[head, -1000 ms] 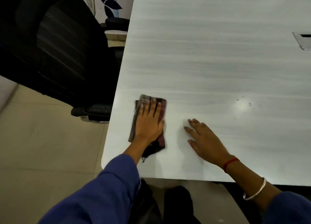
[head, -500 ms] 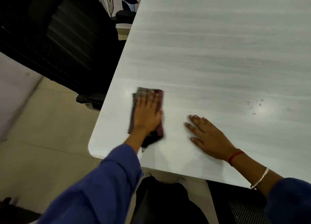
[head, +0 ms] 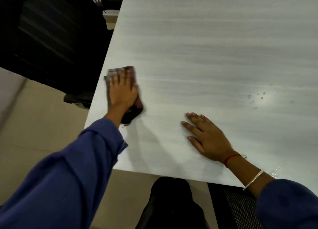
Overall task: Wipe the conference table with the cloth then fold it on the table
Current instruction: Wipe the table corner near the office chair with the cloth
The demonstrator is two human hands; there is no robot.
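Observation:
A pale wood-grain conference table fills most of the view. A dark checked cloth, folded into a pad, lies near the table's left edge. My left hand presses flat on top of the cloth, fingers spread and pointing away from me, covering most of it. My right hand rests palm down on the bare table to the right of the cloth, fingers apart and holding nothing. A red thread and a metal bangle sit on that wrist.
A black office chair stands close against the table's left edge. Small dark spots and a glare patch mark the table at the right. Beige floor tiles lie to the left, with a mesh chair seat below the near edge.
My left hand has slid the cloth leftward toward the table's left edge. The view has shifted, so the table edge sits further right. My right hand stays flat in place.

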